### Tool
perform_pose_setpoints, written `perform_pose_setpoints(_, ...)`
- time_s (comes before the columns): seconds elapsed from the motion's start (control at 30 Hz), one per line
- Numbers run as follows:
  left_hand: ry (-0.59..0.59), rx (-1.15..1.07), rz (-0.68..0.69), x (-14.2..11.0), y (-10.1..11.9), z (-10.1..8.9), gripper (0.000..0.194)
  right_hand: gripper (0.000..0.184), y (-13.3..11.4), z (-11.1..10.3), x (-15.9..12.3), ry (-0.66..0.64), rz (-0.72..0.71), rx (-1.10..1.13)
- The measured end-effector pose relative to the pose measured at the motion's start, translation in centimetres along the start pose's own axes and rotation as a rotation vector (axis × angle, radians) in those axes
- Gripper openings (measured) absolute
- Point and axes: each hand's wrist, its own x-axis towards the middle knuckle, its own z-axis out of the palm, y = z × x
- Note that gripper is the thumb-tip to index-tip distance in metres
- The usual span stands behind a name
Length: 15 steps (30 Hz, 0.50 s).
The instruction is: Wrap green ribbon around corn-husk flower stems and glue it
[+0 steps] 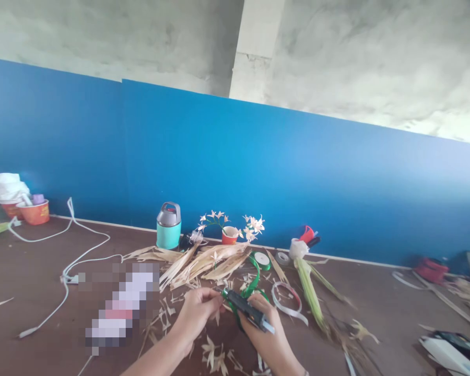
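Observation:
My left hand (196,312) is closed in a pinch, its fingertips on a small pale straw piece right at the tip of a black glue gun (247,309). My right hand (264,326) is wrapped round that glue gun, which points left toward the pinch. A green ribbon (251,284) curls up from behind the gun to a green ribbon spool (261,259). Small straw flowers (212,355) lie on the brown table (376,308) just below my hands.
Dried straw leaves (203,261) lie in a heap behind my hands. A teal flask (168,225), a red cup with straw flowers (230,234), a tape roll (283,258), green stalks (310,292) and a white cable (68,261) are on the table. The blue wall stands behind.

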Motion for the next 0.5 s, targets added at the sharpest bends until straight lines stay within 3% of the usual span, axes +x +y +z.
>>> perform_pose_setpoints(0.5, -0.002, 0.007, -0.017, -0.05, 0.05, -0.03, 0.031, 0.021, -0.48, -0.24, -0.04, 0.009, -0.061, -0.013)
